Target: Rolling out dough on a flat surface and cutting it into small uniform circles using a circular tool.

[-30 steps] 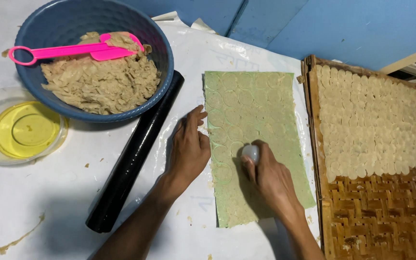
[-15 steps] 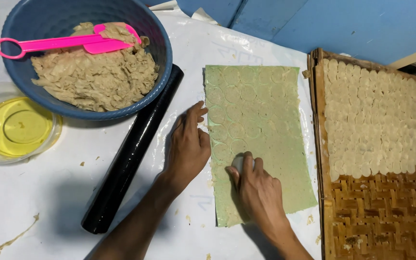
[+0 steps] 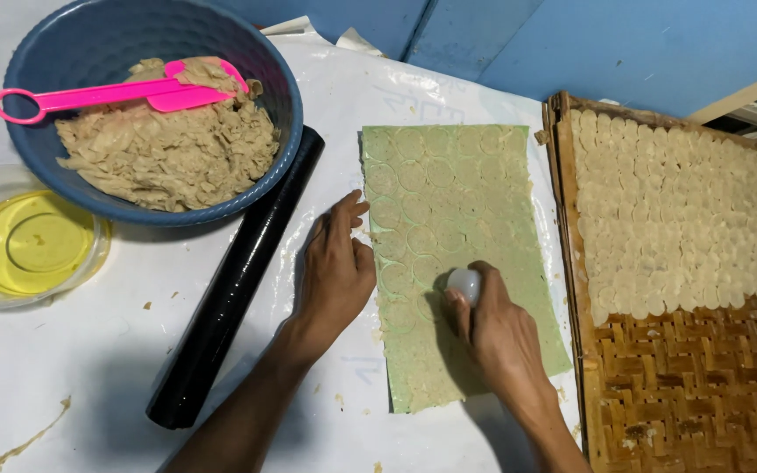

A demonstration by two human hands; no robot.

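Observation:
A thin green sheet of dough (image 3: 475, 201) lies flat on the white covered table, marked all over with pressed round outlines. My right hand (image 3: 497, 328) grips a small white round cutter (image 3: 464, 283) and presses it into the sheet's lower middle. My left hand (image 3: 336, 270) rests flat at the sheet's left edge, fingertips touching the dough, holding nothing.
A black rolling pin (image 3: 238, 276) lies diagonally left of the sheet. A blue bowl (image 3: 278, 105) holds beige dough and a pink spatula (image 3: 107, 95). A clear dish of yellow oil (image 3: 24, 245) sits far left. A woven bamboo tray (image 3: 703, 385) on the right carries several pale round discs (image 3: 676, 219).
My right hand has lifted from lying flat over the cutter to gripping it upright, a little to the right. The left hand stays at the sheet's edge.

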